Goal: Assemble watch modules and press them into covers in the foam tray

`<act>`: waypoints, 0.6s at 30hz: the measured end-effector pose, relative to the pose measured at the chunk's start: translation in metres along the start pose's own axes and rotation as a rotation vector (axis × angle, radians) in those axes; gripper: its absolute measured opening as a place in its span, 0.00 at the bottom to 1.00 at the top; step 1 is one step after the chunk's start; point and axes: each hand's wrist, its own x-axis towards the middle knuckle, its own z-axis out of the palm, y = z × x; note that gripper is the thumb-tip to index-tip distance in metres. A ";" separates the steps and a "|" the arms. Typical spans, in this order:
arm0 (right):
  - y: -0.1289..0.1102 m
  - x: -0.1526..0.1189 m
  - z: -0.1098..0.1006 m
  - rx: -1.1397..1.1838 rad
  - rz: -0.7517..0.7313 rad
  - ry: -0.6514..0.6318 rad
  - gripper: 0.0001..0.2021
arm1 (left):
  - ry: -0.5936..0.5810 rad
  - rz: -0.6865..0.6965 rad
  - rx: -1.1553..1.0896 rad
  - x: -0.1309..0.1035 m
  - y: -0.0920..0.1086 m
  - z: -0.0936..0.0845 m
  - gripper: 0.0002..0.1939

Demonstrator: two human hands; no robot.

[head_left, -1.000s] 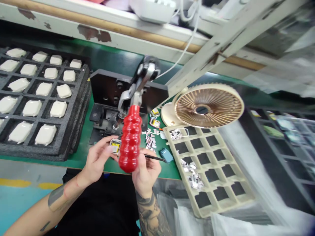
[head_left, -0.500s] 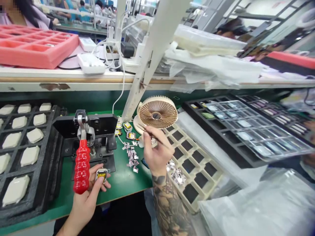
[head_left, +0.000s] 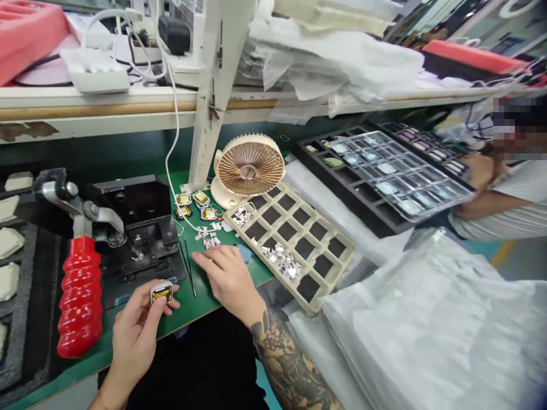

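Between the thumb and fingers of my left hand [head_left: 135, 330] is a small watch case [head_left: 162, 291] with a yellow part inside, its open side facing up. My right hand [head_left: 231, 279] hovers over or rests on the green table [head_left: 200, 302], fingers extended and holding nothing I can see. Just left of its fingertips lie dark tweezers [head_left: 188, 267]. Small silver pieces [head_left: 211, 234] are scattered beyond that hand. Several similar watch cases [head_left: 200, 198] sit farther back. A clamp press with a red handle [head_left: 80, 299] stands left of my left hand.
A beige fan [head_left: 249, 169] stands behind a compartment tray [head_left: 308, 223] holding silver pieces. Black foam trays [head_left: 363, 199] lie at the right, near another person's arm [head_left: 482, 171]. Plastic bags [head_left: 427, 319] fill the right front. A foam tray of pale blocks [head_left: 17, 319] borders the left.
My right hand has let go of the tweezers, which now lie on the table, and has come down and left. My left hand still holds the watch case. The view has swung right and down.
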 end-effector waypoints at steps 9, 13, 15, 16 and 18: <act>0.042 -0.023 -0.075 -0.253 0.358 -0.086 0.14 | -0.005 0.019 0.033 -0.001 0.005 -0.002 0.18; 0.053 -0.036 -0.096 -0.392 0.534 -0.161 0.15 | -0.004 0.012 0.071 -0.003 0.010 0.001 0.19; 0.055 -0.036 -0.098 -0.382 0.533 -0.246 0.13 | -0.016 0.015 0.080 -0.003 0.010 0.003 0.19; 0.056 -0.033 -0.097 -0.371 0.525 -0.267 0.12 | -0.021 0.015 0.082 -0.002 0.010 0.003 0.19; 0.058 -0.024 -0.092 -0.354 0.521 -0.269 0.12 | -0.029 0.016 0.085 -0.002 0.010 0.003 0.19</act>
